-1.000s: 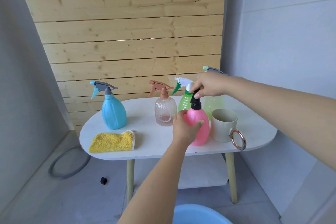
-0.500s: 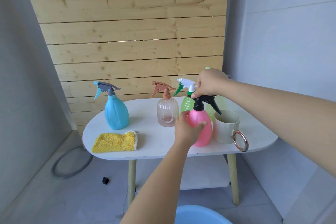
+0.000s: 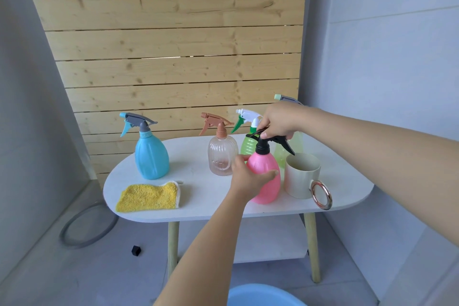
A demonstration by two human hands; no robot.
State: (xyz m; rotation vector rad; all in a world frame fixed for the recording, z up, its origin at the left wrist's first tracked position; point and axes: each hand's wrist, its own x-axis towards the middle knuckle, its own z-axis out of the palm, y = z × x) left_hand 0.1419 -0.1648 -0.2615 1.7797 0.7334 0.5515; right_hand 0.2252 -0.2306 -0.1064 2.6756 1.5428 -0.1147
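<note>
The upright bottle (image 3: 268, 189) is gripped by the left hand (image 3: 246, 177), its sprayer (image 3: 263, 148) at twelve o'clock pinched by the right hand (image 3: 280, 120)

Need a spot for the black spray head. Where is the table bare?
Bare: between the blue plastic spray bottle and the clear ribbed bottle; the front strip between the yellow cloth and the pink bottle; the right end past the cream mug. Crowded: around the green bottle behind them.

The left hand (image 3: 248, 177) and the right hand (image 3: 282, 120) are showing bare, and both forearms (image 3: 206, 243) are running bare all the way to the edge of view. The right thumb (image 3: 263, 134) is showing a short, plain nail, trimmed close.
</note>
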